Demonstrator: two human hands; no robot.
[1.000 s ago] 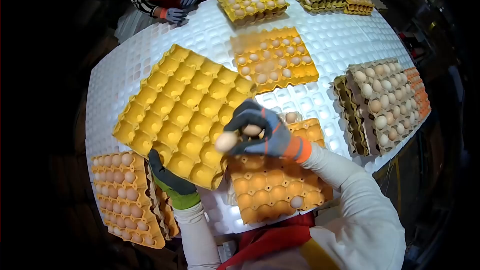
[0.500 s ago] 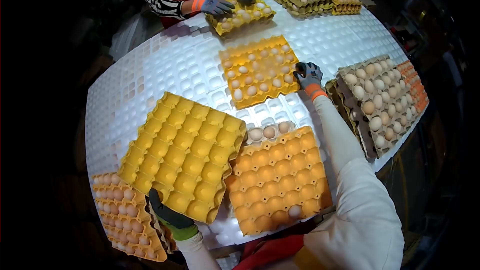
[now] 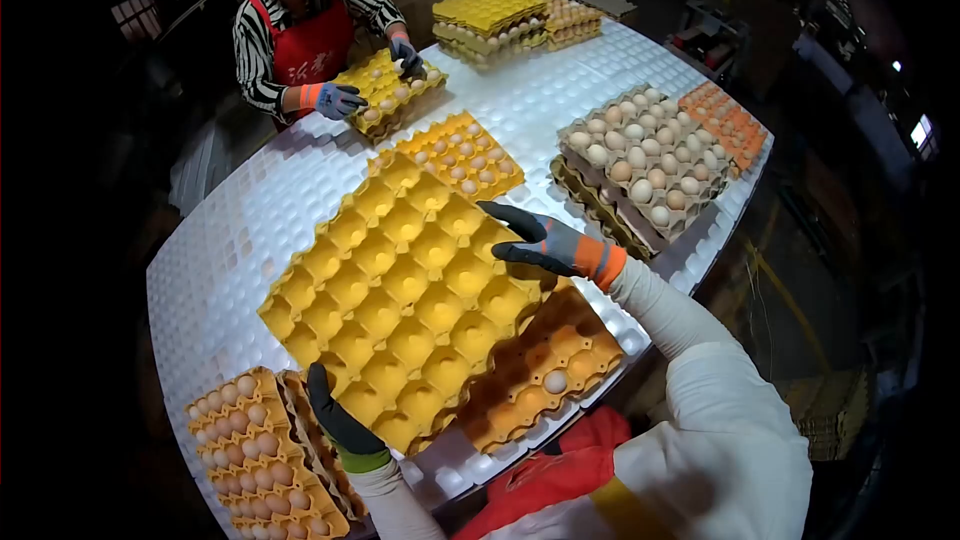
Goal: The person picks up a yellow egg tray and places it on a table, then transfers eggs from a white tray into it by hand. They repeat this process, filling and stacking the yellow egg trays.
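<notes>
A large yellow egg tray (image 3: 400, 285) with vacant cups is held up at a tilt in front of me. My left hand (image 3: 345, 425), in a dark glove with a green cuff, grips its lower left edge, thumb on the face. At its right corner, my right hand (image 3: 540, 240), in a grey glove with an orange cuff, has its fingers around the edge. Below the yellow tray, partly covered by it, lies an orange egg tray (image 3: 580, 335) with one egg (image 3: 555, 381) on it. Behind the held tray sits a yellow-orange tray of eggs (image 3: 470, 155).
Egg-filled trays stand at the lower left (image 3: 250, 450), a grey stack of trays (image 3: 650, 155) at right with an orange tray (image 3: 725, 120). Yellow stacked trays (image 3: 490, 15) are at the back. Across the white dimpled table (image 3: 240, 230), a co-worker's gloved hands (image 3: 335, 100) touch another tray.
The yellow tray has moved right and now covers much of the orange tray. My right hand has left the far egg tray and come back to the yellow tray's corner. The view has shifted.
</notes>
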